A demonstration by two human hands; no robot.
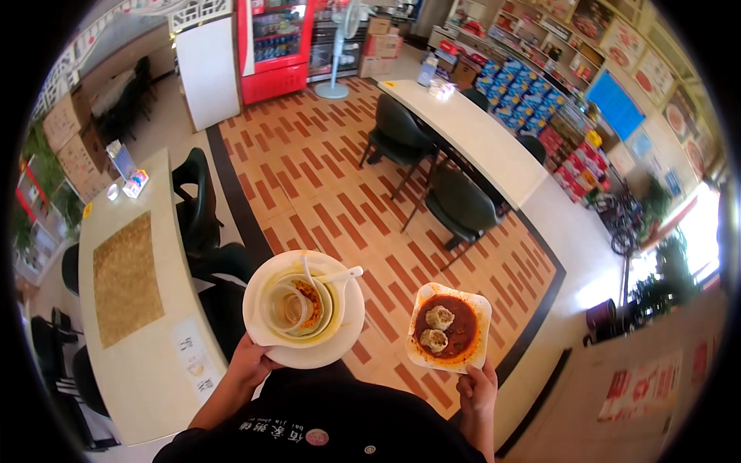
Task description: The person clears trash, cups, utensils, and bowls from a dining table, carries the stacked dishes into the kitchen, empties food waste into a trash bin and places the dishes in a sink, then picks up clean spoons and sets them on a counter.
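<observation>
My left hand [251,363] is closed on the near rim of a white plate [349,328]. Stacked on that plate are bowls [328,309] with a clear cup [287,306] inside and reddish food scraps beside it. Two white spoons [343,275] stick out of the stack. In my right hand [478,387], gripped at its near corner, is a square white dish [478,309]. It holds red-brown sauce and two pale dumplings [437,329]. Both loads are held out in front of me above the floor, apart from each other.
A long table [116,386] with chairs runs along my left. Another white table [478,143] with dark chairs [461,204] stands ahead to the right. Farther back are a red drinks fridge [274,46], a standing fan [332,89] and stacked blue packs [517,96].
</observation>
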